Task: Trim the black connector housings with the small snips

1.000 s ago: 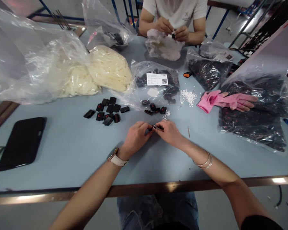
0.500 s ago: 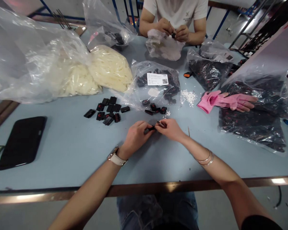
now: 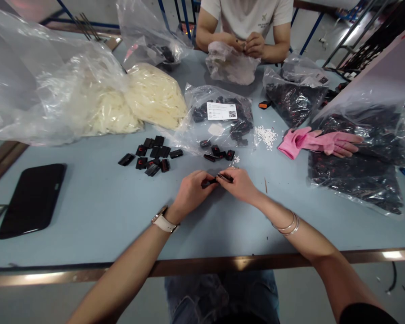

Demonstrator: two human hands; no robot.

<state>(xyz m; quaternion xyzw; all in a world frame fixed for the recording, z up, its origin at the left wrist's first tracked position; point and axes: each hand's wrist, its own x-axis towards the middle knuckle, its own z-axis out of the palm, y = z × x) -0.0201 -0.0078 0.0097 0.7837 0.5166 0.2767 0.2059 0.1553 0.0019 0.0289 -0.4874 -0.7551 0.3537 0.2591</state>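
Observation:
My left hand (image 3: 195,186) pinches a small black plastic connector housing (image 3: 209,182) between thumb and fingers, just above the table. My right hand (image 3: 239,183) meets it from the other side, fingertips closed around a slim dark piece with a shiny edge (image 3: 224,178); its kind is too small to tell. The fingers partly cover both items. Just beyond the hands lie several black housings with red parts (image 3: 219,154) and a few tiny white pegs (image 3: 236,159). Further left, more black connector housings (image 3: 153,153) lie in a loose group.
A labelled clear bag of black parts (image 3: 222,112), a heap of white pegs (image 3: 266,137), pink gloves (image 3: 319,142) and filled bags (image 3: 354,180) lie beyond. Left are bags of cream-coloured parts (image 3: 157,96) and a black tablet-like slab (image 3: 33,200). Opposite, a co-worker's hands (image 3: 253,45) work above a bag.
My right fingers have shifted slightly and the slim piece in them now lies flatter against the housing. My left hand stays nearly still. The co-worker's hands have moved a little.

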